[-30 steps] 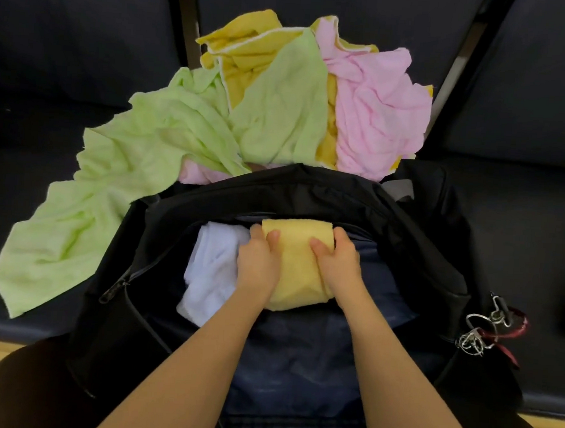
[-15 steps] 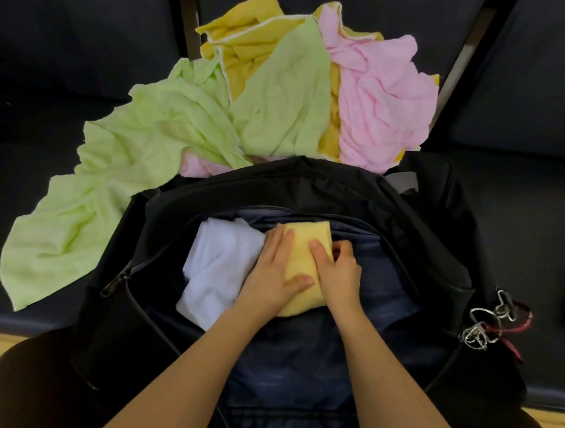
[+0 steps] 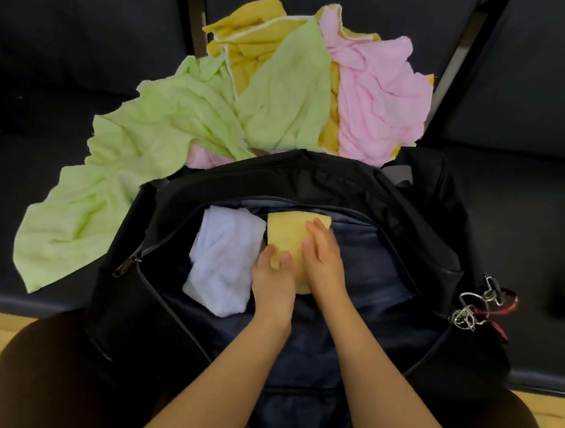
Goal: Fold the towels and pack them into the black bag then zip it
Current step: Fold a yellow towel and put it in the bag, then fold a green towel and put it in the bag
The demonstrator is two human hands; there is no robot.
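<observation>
Black bag [image 3: 309, 182] sits unzipped on a dark seat [image 3: 521, 228] in front of the person, with a folded yellow towel [image 3: 288, 234] inside it just beside a folded white towel [image 3: 225, 260]. Left hand [image 3: 272, 279] rests on the yellow towel's near left corner with fingers loosely curled over the edge, grip unclear through blur; right hand [image 3: 323, 256] lies flat on the towel's right side, fingers straight and pressing down. Unfolded green towel [image 3: 152, 159], pink towel [image 3: 381, 97] and another yellow one [image 3: 249, 36] lie heaped behind the bag; a metal clip [image 3: 474, 305] hangs at its right end.
</observation>
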